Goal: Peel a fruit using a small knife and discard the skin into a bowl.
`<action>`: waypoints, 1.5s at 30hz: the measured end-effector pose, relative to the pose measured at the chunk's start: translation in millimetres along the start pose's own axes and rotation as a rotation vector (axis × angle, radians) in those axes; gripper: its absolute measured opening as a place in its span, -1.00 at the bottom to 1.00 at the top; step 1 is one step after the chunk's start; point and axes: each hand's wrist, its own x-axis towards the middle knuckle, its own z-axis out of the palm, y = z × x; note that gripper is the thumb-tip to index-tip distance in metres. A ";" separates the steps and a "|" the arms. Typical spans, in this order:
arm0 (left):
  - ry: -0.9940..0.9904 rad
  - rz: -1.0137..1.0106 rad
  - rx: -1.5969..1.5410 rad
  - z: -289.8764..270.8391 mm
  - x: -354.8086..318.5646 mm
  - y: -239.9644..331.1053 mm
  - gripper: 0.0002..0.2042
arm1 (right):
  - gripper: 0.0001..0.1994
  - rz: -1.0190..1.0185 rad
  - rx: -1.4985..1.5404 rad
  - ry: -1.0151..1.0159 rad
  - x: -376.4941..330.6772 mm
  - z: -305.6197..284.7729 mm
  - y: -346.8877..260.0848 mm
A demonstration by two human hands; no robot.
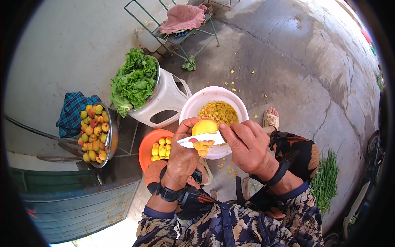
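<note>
My left hand (pixel 184 142) is closed round a yellow peeled fruit (pixel 205 127), which looks like an apricot. In my right hand (pixel 252 148) is a knife (pixel 188 141), its white blade pointing left just below the fruit. Orange-yellow peelings (pixel 203 147) cling to the blade. The knife's handle is hidden in the right fingers. Beneath both hands stands a pale pink-white basin (pixel 191 101) with many yellow peelings (pixel 218 112) in it. Left of the left hand, an orange bowl (pixel 145 149) holds several peeled yellow fruits (pixel 161 148).
A metal bowl (pixel 113 133) of unpeeled yellow-red fruit (pixel 95 133) stands at left. Leafy lettuce (pixel 133 80) fills another bowl on a white plastic stool (pixel 169 96). A green-framed chair (pixel 201 31) carries a pink cloth (pixel 183 18). Green stalks (pixel 325 181) lie at right.
</note>
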 end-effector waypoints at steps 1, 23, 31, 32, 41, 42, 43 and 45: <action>0.054 -0.023 0.060 3.5 -0.7 2.8 -0.37 | -0.51 0.029 -0.009 0.006 -0.7 1.3 2.0; 0.059 0.012 0.225 5.9 3.6 6.1 -0.41 | -0.56 0.100 -0.008 0.013 -0.2 -0.9 7.9; -0.011 0.068 0.279 1.4 -4.5 12.7 -0.34 | -0.60 0.275 0.038 -0.003 -2.5 -4.9 14.3; 0.009 0.050 0.262 5.9 -3.8 13.6 -0.33 | -0.60 0.274 0.040 -0.003 -1.3 -5.7 13.3; -0.129 0.105 0.233 -0.4 0.0 5.1 -0.44 | -0.50 -0.012 0.030 0.020 2.4 -5.4 1.6; -0.102 0.095 0.255 -0.2 -0.3 4.5 -0.46 | -0.50 -0.012 0.031 0.019 2.0 -4.8 1.7; -0.103 0.094 0.253 1.0 1.0 4.4 -0.46 | -0.50 -0.016 0.030 0.016 0.9 -4.3 2.0; -0.103 0.091 0.320 5.0 4.3 5.6 -0.48 | -0.50 -0.019 0.026 0.012 -0.7 -3.9 1.5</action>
